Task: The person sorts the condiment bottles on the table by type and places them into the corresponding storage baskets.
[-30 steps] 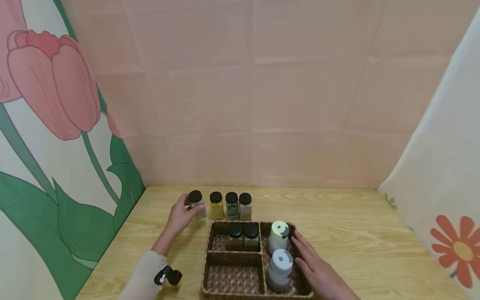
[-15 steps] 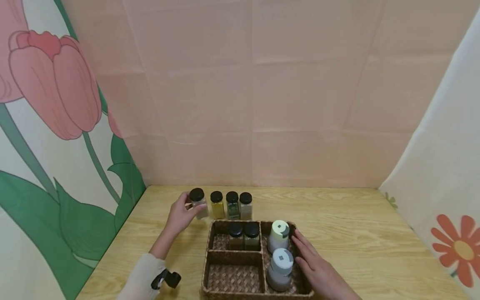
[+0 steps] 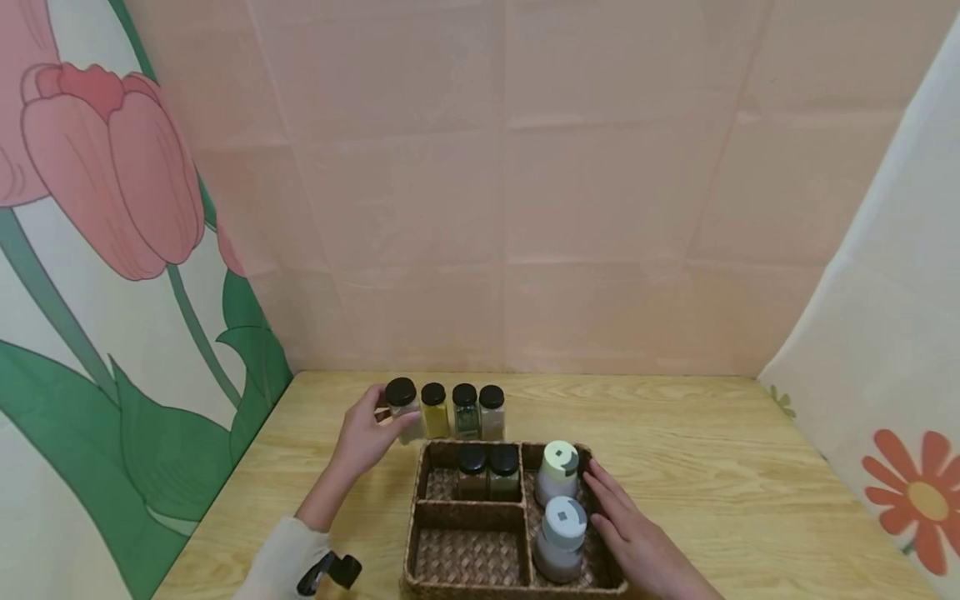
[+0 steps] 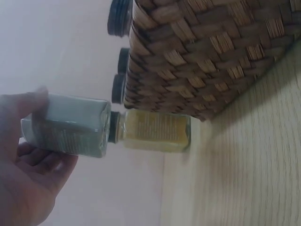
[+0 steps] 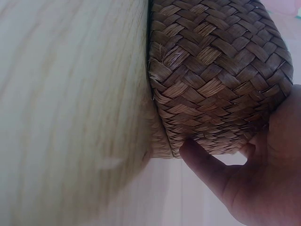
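My left hand (image 3: 367,433) grips a clear spice jar (image 3: 405,410) with a black lid, thumb on one side and fingers on the other. In the left wrist view, that jar (image 4: 70,125) is lifted off the table, overlapping the lid of a yellow-filled spice jar (image 4: 155,131). My right hand (image 3: 630,533) lies with fairly straight fingers along the right wall of a woven basket (image 3: 411,533). The right wrist view has the thumb against the woven wall (image 5: 211,80). Two dark-lidded jars (image 3: 487,473) stand in the basket's back left compartment.
Behind the basket, a green-filled jar (image 3: 466,414) and a pale-filled jar (image 3: 492,414) stand beside the yellow one. Two light-capped bottles (image 3: 561,542) occupy the right compartment. A pink cloth (image 3: 502,208) hangs along the wooden table's (image 3: 712,467) back edge.
My left hand has carried its spice jar a little to the right, closer to the yellow-filled jar. My right hand has stayed at the basket's side.
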Motion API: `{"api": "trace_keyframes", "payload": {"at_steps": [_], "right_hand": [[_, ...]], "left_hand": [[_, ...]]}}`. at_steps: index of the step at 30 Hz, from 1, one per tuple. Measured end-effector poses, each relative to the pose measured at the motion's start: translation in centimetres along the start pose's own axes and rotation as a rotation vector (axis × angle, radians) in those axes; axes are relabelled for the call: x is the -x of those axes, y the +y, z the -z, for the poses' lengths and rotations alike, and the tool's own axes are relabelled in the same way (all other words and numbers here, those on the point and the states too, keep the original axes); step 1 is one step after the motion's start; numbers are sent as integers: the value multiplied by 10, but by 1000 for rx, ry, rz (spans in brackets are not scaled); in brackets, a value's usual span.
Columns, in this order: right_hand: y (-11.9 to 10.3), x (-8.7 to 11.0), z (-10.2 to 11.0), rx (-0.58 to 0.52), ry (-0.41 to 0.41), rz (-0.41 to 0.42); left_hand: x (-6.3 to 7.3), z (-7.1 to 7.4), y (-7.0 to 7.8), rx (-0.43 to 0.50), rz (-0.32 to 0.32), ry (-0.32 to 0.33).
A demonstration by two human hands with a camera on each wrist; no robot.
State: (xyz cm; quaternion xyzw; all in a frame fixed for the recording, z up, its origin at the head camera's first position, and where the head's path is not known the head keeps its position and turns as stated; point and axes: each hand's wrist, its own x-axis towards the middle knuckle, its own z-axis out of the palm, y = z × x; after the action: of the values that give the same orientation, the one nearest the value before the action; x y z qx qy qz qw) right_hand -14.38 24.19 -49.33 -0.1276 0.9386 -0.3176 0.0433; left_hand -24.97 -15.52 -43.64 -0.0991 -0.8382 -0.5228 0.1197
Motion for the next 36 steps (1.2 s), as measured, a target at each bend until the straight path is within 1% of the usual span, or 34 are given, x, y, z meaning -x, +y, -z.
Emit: {"api": "trace_keyframes", "payload": {"at_steps": [4,8,15,19,24,31,36], "right_hand": [[0,0,0,-5,-1,3],[0,1,0,2,9,11],[0,2,0,7,20,14],[0,2,1,3,27,22],[-1,3,1,1,32,30],[-1,2,1,6,30,17],[-1,2,1,-4,20,9]], "left_hand": [[3,-2,4,-3,-19,2],[5,-3,7,8,-19,-1],[9,-5,14,0,-30,-2],[11,-7,18,4,-51,-11],[15,-8,21,2,-69,-33],[20,-9,25,21,-68,-73],[24,-11,25,25,-69,-87]]}}
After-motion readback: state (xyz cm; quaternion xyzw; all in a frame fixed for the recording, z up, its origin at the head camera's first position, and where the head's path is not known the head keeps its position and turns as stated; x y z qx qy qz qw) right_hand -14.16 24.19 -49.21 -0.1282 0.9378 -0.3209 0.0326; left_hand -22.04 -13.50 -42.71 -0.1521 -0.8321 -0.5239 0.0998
